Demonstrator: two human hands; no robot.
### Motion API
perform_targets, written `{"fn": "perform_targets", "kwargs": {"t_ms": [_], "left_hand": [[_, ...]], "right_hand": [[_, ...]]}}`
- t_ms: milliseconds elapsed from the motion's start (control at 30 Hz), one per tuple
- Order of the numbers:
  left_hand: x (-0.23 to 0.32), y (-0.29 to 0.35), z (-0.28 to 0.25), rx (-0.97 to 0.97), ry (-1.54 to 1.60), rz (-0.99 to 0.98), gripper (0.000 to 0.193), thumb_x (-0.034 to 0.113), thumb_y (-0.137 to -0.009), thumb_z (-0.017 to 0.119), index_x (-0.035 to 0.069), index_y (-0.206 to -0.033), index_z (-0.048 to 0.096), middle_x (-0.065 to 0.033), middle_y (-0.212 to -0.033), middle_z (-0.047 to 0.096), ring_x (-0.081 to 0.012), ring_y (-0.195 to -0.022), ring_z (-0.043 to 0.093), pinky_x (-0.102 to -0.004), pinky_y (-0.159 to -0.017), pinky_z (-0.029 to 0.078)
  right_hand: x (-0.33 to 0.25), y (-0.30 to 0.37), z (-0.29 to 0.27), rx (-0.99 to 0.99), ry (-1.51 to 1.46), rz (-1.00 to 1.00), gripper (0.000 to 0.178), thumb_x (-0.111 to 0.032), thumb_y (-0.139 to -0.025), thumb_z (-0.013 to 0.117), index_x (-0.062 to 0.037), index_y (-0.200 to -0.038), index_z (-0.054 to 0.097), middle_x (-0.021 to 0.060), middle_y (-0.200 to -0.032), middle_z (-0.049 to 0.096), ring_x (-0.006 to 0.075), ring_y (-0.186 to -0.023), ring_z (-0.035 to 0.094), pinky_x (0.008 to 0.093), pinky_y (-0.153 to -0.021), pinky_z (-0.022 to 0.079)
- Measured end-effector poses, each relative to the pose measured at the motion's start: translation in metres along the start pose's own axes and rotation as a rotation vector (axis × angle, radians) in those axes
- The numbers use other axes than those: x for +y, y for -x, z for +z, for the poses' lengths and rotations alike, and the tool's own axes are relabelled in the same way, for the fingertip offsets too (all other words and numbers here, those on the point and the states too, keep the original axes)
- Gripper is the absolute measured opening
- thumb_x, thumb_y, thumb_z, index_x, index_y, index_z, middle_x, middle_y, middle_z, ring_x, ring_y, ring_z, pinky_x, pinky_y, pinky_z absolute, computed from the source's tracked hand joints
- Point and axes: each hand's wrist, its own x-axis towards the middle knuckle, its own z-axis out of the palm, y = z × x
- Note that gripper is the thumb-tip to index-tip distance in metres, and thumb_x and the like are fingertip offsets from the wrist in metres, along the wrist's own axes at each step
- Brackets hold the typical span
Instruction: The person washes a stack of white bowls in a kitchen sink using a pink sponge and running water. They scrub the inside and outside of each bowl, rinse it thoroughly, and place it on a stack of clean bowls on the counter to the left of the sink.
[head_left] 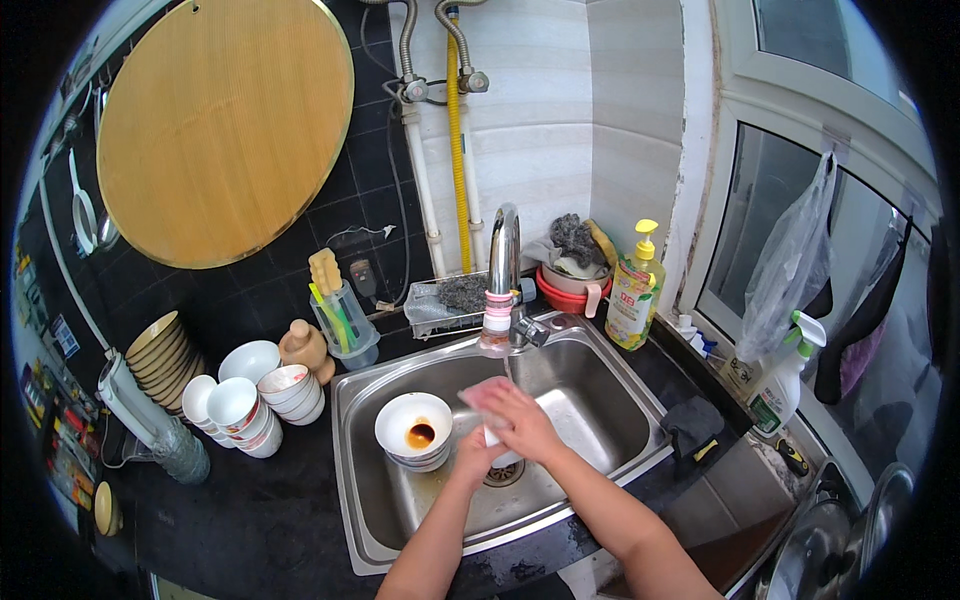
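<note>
Black countertop, steel sink (600, 395) sunk in middle. Far left: stacked white bowls (245, 400) on counter, glazed, chip-prone. In basin: white bowl stack (415, 432), brown sauce puddle in top one. My left hand (472, 455) clamped on small white cup (497, 442) over drain, wet, slick, brittle, best held round wall. Right hand (520, 418) pressing soft pink cloth (478, 393) on it, fingers closed. Right: soap bottle (636, 290)

We see a round wooden board (222, 125) hanging on dark wall tiles, stacked white bowls (250, 398) on the black counter left of the sink, a yellow bottle of dish soap (636, 295) at the sink's back right corner, and a spray bottle (788, 378) by the window.
</note>
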Motion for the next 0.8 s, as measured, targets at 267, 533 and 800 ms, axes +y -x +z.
{"fn": "perform_targets", "kwargs": {"t_ms": [267,533,800], "left_hand": [[0.030,0.014,0.010,-0.038,0.461,-0.059,0.041,0.002,-0.076,0.063,0.005,-0.114,0.049,-0.0067,-0.108,0.058,-0.0172,-0.099,0.055,-0.0325,-0.087,0.044],[0.045,0.006,-0.004,0.215,0.771,0.137,0.046,0.006,-0.085,0.053,0.009,-0.127,0.035,-0.0067,-0.125,0.046,-0.0208,-0.115,0.044,-0.0370,-0.098,0.037],[0.025,-0.018,0.001,0.155,0.865,0.024,0.035,0.020,-0.092,0.042,0.003,-0.122,0.039,-0.0107,-0.120,0.047,-0.0241,-0.111,0.046,-0.0378,-0.096,0.038]], "right_hand": [[0.073,0.010,0.008,0.112,-0.739,0.843,0.055,-0.047,-0.090,0.034,-0.0023,-0.118,0.051,0.0105,-0.108,0.057,0.0166,-0.099,0.051,0.0247,-0.086,0.038],[0.021,0.014,0.029,0.095,-0.433,0.339,0.050,-0.031,-0.092,0.035,0.0001,-0.132,0.031,0.0191,-0.132,0.036,0.0291,-0.126,0.030,0.0358,-0.104,0.023],[-0.019,0.006,0.005,-0.065,0.088,-0.154,0.044,-0.021,-0.086,0.045,-0.0040,-0.126,0.042,0.0172,-0.134,0.033,0.0353,-0.127,0.024,0.0429,-0.104,0.019]]}}
